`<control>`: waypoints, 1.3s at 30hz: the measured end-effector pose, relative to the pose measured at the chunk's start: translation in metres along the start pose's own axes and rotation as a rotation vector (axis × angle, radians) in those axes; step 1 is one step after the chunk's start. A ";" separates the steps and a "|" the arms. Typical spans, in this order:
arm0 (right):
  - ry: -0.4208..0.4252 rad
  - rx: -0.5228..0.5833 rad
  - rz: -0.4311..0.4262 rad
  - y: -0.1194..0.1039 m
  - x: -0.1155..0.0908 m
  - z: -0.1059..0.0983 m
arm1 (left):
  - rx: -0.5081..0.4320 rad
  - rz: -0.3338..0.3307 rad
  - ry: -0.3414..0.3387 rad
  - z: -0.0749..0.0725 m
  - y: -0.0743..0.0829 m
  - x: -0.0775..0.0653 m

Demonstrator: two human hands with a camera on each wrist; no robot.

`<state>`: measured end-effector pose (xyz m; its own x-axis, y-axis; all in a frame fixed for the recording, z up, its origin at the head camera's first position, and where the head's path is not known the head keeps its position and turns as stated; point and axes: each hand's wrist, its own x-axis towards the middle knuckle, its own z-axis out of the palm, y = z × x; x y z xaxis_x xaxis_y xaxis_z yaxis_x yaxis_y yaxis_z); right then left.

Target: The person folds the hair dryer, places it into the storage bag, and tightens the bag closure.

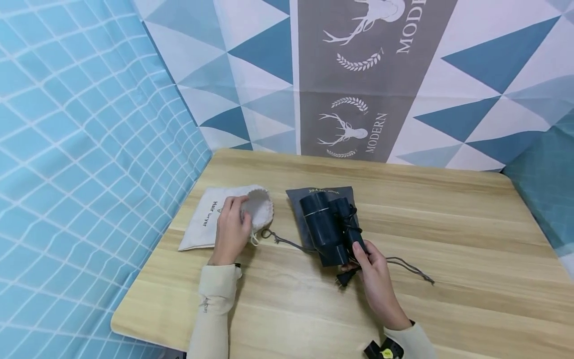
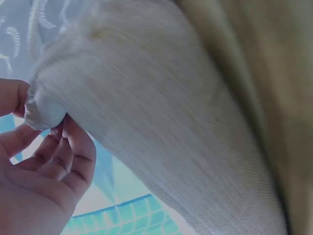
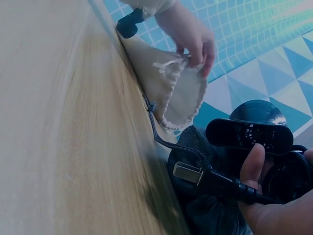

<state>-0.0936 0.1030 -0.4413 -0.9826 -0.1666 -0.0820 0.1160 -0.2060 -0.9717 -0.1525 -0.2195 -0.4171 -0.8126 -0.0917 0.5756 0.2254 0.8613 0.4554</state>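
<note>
My left hand [image 1: 230, 232] pinches the rim of a white drawstring bag [image 1: 199, 227] printed "Hair Dryer"; its mouth gapes toward the right. In the left wrist view, thumb and fingers meet at the edge of the bag [image 2: 146, 107]. My right hand [image 1: 376, 281] grips a dark navy hair dryer [image 1: 322, 224] by its folded handle, with the black cord wound about it. The plug [image 3: 188, 172] hangs below the handle in the right wrist view. Under the dryer lies a dark grey drawstring bag [image 1: 299, 214], partly hidden.
Grey drawstrings [image 1: 410, 267] of the dark bag trail out to both sides on the wooden table [image 1: 457, 234]. Blue checked cloth [image 1: 80, 149] stands along the left, and a patterned cloth [image 1: 255, 65] backs the far edge.
</note>
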 end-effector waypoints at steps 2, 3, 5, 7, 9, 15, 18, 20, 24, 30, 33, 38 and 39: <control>0.016 -0.005 0.009 0.000 -0.001 0.000 | -0.022 0.023 -0.008 -0.004 0.004 0.001; 0.022 -0.006 0.013 0.000 -0.001 0.000 | -0.029 0.038 -0.015 -0.006 0.007 0.002; 0.023 -0.013 0.012 -0.001 -0.002 0.000 | -0.037 0.068 -0.030 -0.010 0.013 0.004; 0.016 -0.028 0.007 -0.001 -0.002 -0.001 | -0.042 0.095 -0.051 -0.014 0.020 0.008; -0.001 -0.038 -0.007 -0.002 -0.002 -0.002 | -0.048 0.120 -0.088 -0.018 0.026 0.013; 0.004 -0.044 -0.027 -0.002 -0.002 -0.001 | -0.046 0.207 -0.249 -0.032 0.041 0.026; 0.026 -0.041 -0.026 -0.002 -0.002 -0.001 | -0.036 0.244 -0.334 -0.037 0.048 0.032; 0.029 -0.049 -0.033 -0.002 -0.003 -0.001 | -0.022 0.268 -0.386 -0.040 0.054 0.036; 0.029 -0.065 -0.036 -0.003 -0.003 -0.002 | 0.022 0.326 -0.473 -0.042 0.068 0.042; 0.016 -0.160 -0.075 -0.005 -0.004 0.000 | 0.051 0.397 -0.576 -0.045 0.087 0.041; -0.003 -0.204 -0.108 -0.006 -0.006 0.002 | 0.051 0.407 -0.599 -0.046 0.094 0.040; -0.012 -0.242 -0.160 -0.006 -0.009 0.005 | 0.039 0.437 -0.547 -0.047 0.100 0.040; -0.013 -0.246 -0.170 -0.006 -0.010 0.005 | 0.038 0.444 -0.531 -0.046 0.100 0.040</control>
<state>-0.0840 0.1012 -0.4334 -0.9827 -0.1628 0.0879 -0.0903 0.0074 -0.9959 -0.1374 -0.1601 -0.3168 -0.8031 0.5222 0.2870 0.5863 0.7785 0.2242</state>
